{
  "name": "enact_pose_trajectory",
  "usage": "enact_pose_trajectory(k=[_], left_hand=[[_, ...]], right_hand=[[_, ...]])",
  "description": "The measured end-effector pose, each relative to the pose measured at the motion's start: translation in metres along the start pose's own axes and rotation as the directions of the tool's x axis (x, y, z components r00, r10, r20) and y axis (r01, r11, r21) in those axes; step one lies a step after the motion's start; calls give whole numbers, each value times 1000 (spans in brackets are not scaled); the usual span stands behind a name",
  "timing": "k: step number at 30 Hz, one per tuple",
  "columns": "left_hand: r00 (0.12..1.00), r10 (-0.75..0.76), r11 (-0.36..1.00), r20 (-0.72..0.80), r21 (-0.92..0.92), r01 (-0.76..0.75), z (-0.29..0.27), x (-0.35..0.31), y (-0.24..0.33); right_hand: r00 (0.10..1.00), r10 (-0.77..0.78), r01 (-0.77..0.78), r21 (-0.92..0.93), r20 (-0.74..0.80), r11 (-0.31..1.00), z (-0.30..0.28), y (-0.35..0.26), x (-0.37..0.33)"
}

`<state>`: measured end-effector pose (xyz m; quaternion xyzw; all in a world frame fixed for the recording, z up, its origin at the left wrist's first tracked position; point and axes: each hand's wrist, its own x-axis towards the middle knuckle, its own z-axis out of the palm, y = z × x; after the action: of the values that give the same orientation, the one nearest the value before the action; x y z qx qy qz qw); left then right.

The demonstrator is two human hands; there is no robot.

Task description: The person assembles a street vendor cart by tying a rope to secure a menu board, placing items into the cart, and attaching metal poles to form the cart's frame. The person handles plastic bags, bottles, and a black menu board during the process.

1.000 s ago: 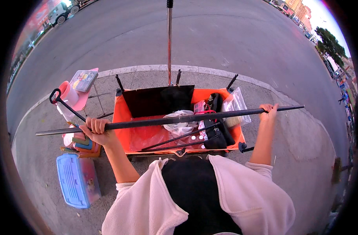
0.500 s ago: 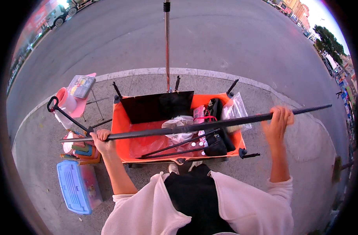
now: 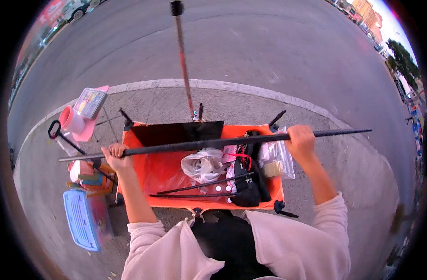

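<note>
A long dark pole [image 3: 199, 145] lies crosswise in both hands above an orange fabric wagon [image 3: 176, 203]. My left hand [image 3: 119, 157] is closed around the pole near its left end. Farther right, my right hand [image 3: 301, 141] wraps the same pole, whose tip extends beyond it. Inside the wagon, below the pole, are a crumpled white plastic bag [image 3: 204, 165], two thin black rods [image 3: 199, 184] and a black bag [image 3: 253, 189]. A black panel [image 3: 176, 133] leans along the far side. Beside my right hand, a clear plastic bag [image 3: 279, 156] hangs at the wagon's right end.
An upright metal pole [image 3: 183, 60] rises behind the wagon. To the left stand a pink stand [image 3: 87, 129] with a pink bucket [image 3: 71, 120], a black wagon handle [image 3: 55, 130] and a blue-lidded box [image 3: 80, 219]. A curb [image 3: 213, 85] separates pavement from road.
The dark pole has shifted left relative to the view. My right hand, earlier loose with fingers partly raised, has moved left and closed on it. The whole view has shifted slightly.
</note>
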<state>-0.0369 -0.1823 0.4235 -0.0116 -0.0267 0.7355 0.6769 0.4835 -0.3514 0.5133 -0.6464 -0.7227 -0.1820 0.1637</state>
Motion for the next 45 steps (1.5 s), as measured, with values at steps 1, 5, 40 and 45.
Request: enact_pose_trajectory(k=[1,5,40,45], left_hand=[[999,-27,999,45,32,26,-10,4,-1],[955,-98,994,281,71,81,-27,12,-12],[977,11,184,-213,961,207,-201,153,-149],[952,-250,-464,176,841,-277,-220,119,-242]], right_hand=[[924,75,-77,-9,375,997,5,4,12],[527,-121,-221,274,841,936,57,29,29],[845,51,-213,248,532,945,331,15,129],[810,65,-240,228,583,944,348,2,144]])
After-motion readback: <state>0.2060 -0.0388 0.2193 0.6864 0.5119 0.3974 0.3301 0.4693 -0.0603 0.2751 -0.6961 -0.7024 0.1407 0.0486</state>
